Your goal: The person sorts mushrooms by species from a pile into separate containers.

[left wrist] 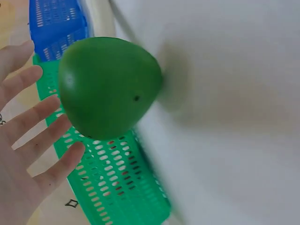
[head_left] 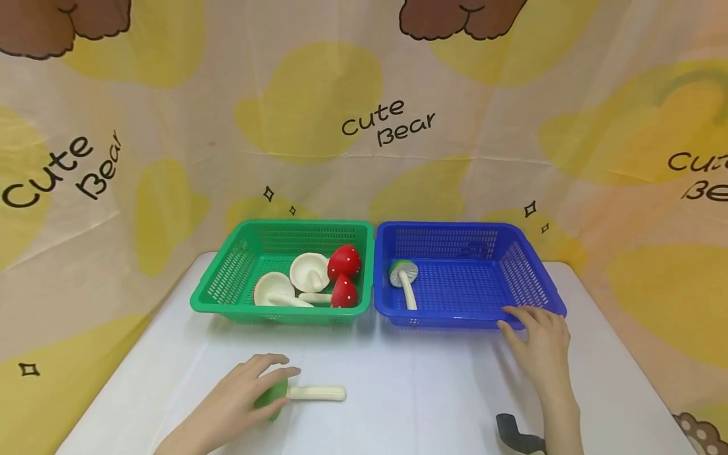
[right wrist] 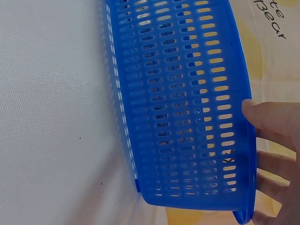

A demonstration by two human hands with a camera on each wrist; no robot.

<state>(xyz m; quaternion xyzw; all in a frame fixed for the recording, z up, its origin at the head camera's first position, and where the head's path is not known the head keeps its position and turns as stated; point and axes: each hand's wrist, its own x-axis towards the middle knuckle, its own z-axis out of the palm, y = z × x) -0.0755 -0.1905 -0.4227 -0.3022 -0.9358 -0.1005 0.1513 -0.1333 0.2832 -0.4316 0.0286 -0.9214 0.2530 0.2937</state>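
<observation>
A toy mushroom with a green cap (left wrist: 110,89) and a white stem (head_left: 317,393) lies on the table at the front left. Around its cap my left hand (head_left: 241,398) hovers with fingers spread; the left wrist view shows those fingers beside the cap, loosely bent. At the blue basket (head_left: 443,319) on the right, my right hand (head_left: 540,344) holds the front rim near its right corner. The thumb (right wrist: 262,112) lies against the outside of the rim and the other fingers pass behind it. One green-capped mushroom (head_left: 405,278) leans inside that basket.
Left of the blue basket stands a green basket (head_left: 284,309), holding several toy mushrooms, some with red caps (head_left: 344,262). A dark grey bent piece (head_left: 516,436) shows beside my right wrist. A patterned cloth (head_left: 318,126) hangs behind the white table (head_left: 398,392).
</observation>
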